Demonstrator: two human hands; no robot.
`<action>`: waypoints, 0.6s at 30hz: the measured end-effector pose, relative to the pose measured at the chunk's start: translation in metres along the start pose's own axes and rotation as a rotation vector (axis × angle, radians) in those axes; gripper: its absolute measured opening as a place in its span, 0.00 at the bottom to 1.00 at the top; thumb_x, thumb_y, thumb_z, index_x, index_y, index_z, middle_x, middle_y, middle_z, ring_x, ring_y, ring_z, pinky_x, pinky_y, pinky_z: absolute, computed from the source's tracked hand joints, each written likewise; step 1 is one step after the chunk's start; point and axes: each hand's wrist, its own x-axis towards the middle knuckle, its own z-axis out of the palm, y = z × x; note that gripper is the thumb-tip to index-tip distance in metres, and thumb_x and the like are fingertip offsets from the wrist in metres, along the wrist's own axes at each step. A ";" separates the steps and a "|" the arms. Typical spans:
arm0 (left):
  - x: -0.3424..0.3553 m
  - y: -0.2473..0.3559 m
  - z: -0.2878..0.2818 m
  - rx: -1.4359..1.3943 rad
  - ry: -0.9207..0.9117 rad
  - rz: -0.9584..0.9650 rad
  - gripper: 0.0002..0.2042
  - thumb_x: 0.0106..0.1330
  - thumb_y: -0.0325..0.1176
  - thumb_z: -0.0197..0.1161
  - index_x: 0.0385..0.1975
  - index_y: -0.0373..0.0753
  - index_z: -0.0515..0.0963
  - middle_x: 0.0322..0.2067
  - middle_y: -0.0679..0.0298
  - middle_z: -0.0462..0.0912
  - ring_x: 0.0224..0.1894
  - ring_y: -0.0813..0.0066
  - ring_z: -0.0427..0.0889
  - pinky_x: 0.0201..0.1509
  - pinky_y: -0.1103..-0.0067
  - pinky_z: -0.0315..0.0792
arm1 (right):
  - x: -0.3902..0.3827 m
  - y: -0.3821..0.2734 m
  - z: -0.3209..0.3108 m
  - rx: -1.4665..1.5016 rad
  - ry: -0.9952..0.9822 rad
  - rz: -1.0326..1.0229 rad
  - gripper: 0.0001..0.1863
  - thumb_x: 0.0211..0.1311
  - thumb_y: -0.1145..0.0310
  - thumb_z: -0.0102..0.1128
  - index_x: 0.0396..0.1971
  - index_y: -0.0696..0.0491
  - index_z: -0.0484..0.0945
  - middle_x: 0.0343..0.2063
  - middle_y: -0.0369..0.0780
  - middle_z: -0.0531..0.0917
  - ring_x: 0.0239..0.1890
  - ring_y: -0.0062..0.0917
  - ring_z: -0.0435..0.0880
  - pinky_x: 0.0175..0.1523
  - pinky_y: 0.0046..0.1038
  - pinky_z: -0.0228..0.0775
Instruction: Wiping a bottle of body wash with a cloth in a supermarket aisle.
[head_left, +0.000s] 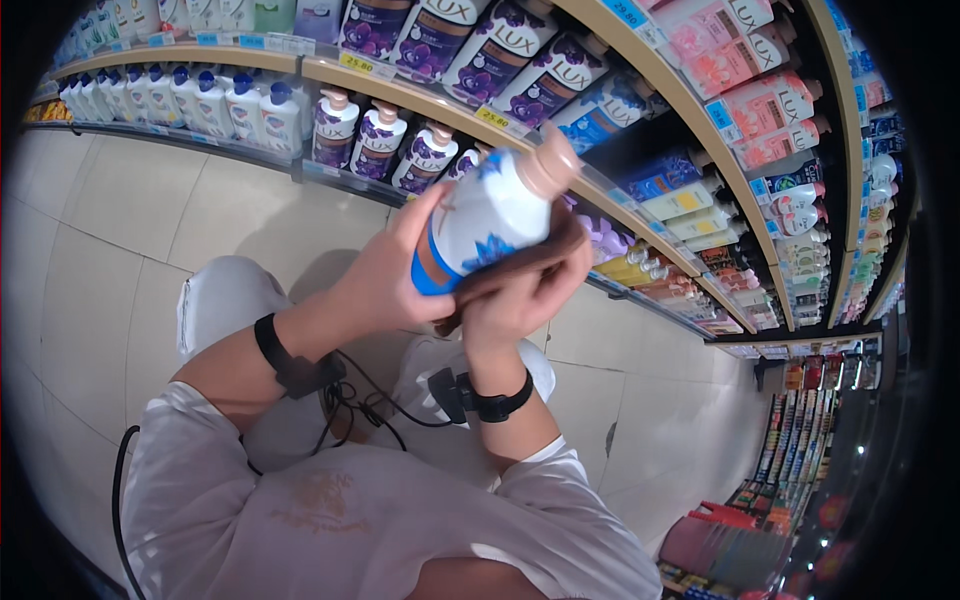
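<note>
My left hand (385, 268) grips the lower part of a white and blue pump bottle (490, 210), with the thumb and fingers round its base. The bottle is tilted, its beige pump top (553, 165) pointing up and right. My right hand (530, 300) is closed on a brown cloth (525, 255) that lies against the bottle's lower right side. Part of the cloth is hidden behind the right hand and the bottle. The pump top is slightly blurred.
A long shelf unit stands ahead and curves away to the right. Purple and white pump bottles (378, 140) and white bottles with blue caps (243, 110) fill its lower shelf. Pink bottles (765, 110) stand higher up. Black cables (345, 405) hang between my wrists above the tiled floor (110, 240).
</note>
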 end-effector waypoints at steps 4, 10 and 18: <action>0.012 -0.011 0.002 -0.055 0.118 0.090 0.42 0.50 0.36 0.70 0.65 0.29 0.58 0.55 0.42 0.72 0.58 0.44 0.73 0.61 0.63 0.69 | -0.001 -0.016 0.006 -0.495 -0.260 -0.519 0.15 0.49 0.70 0.65 0.39 0.53 0.86 0.48 0.42 0.70 0.56 0.42 0.67 0.64 0.43 0.58; 0.011 -0.012 0.006 0.346 0.127 0.258 0.30 0.54 0.33 0.65 0.56 0.27 0.67 0.52 0.41 0.73 0.51 0.39 0.74 0.55 0.63 0.72 | 0.025 -0.007 0.013 -0.554 -0.243 -0.482 0.15 0.45 0.74 0.65 0.38 0.54 0.85 0.41 0.37 0.79 0.47 0.36 0.72 0.54 0.36 0.63; -0.002 -0.007 0.010 0.231 0.102 -0.013 0.48 0.43 0.39 0.77 0.65 0.32 0.59 0.59 0.45 0.69 0.60 0.46 0.72 0.62 0.63 0.69 | 0.029 0.010 -0.001 -0.237 -0.106 -0.280 0.10 0.62 0.70 0.55 0.38 0.59 0.80 0.38 0.43 0.76 0.42 0.30 0.73 0.50 0.31 0.64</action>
